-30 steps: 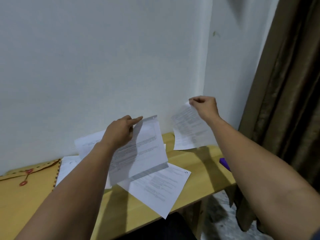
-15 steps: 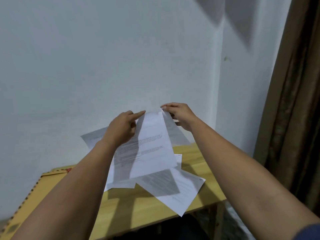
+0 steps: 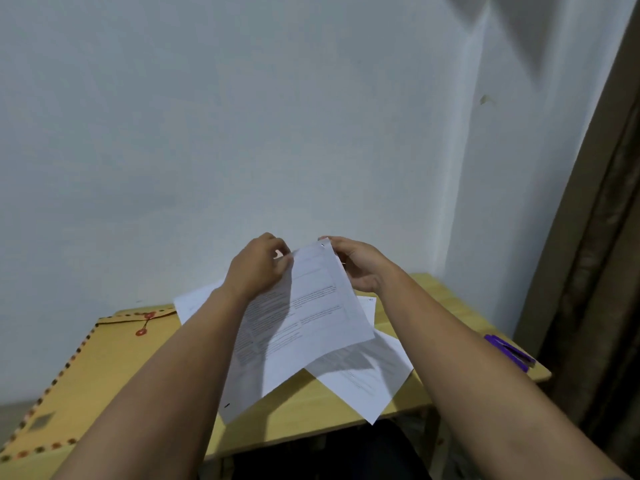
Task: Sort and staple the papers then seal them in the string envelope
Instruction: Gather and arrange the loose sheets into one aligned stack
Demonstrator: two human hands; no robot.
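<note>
Both hands hold the white printed paper sheets up above the pale wooden worktop — the left hand pinches the top edge, the right hand grips the top corner. More white sheets lie below. The brown string envelope rests at nine o'clock, the purple stapler at three o'clock.

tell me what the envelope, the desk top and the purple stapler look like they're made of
Envelope: matte tan kraft paper by its look, striped border, red string closure. Desk top: pale yellowish wood or wood-look laminate, smooth; grain too faint to settle which. Purple stapler: probably glossy plastic; blurred, partly cut off by the desk edge.
</note>
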